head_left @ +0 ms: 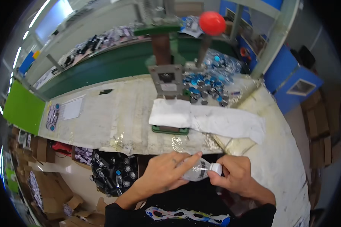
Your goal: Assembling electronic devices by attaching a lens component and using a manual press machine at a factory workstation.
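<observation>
A clear plastic bottle with a white cap lies tilted sideways between my two hands, just off the table's front edge. My left hand wraps round the bottle's body, its fingers stretched along the side. At the neck, my right hand grips the white cap between thumb and curled fingers. Beyond them stands a hand press with a red ball knob on its lever. Its green base is mostly covered by a white cloth that trails to the right.
Many small blue and silver discs lie right of the press, beside a clear plastic bag. Below the table at left is a container of black cylindrical parts. Cardboard boxes stand on the floor. A green conveyor belt runs behind.
</observation>
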`<state>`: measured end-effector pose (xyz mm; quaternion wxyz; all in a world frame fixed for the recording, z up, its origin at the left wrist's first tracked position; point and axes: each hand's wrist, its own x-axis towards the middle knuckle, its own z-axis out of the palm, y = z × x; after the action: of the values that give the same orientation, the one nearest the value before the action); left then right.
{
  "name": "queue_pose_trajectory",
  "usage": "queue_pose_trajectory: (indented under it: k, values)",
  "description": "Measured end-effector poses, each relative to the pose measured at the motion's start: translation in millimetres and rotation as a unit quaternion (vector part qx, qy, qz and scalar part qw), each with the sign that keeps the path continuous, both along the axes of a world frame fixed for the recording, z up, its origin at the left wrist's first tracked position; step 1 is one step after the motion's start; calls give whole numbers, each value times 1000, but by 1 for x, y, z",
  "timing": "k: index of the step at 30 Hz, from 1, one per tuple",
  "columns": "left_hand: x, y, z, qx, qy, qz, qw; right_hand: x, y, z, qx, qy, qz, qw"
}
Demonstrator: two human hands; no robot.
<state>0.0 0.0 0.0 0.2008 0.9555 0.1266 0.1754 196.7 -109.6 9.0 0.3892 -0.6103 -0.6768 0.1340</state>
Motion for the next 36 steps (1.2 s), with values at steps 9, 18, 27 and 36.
queue_pose_trajectory:
  k: [9,18,27,36]
  values:
    - [-69,49,48,-111,-213,170,956,41,19,-5,135,52,-113,983]
    - [-77,268,223,-134,-502,102,848,170,-24,-142,-4,-3,-518,855]
    - [-27,504,313,-167,-418,159,879,161,-25,-157,15,-7,-526,850]
    - [-5,534,298,-71,-416,225,878,167,-25,-155,-4,9,-548,837]
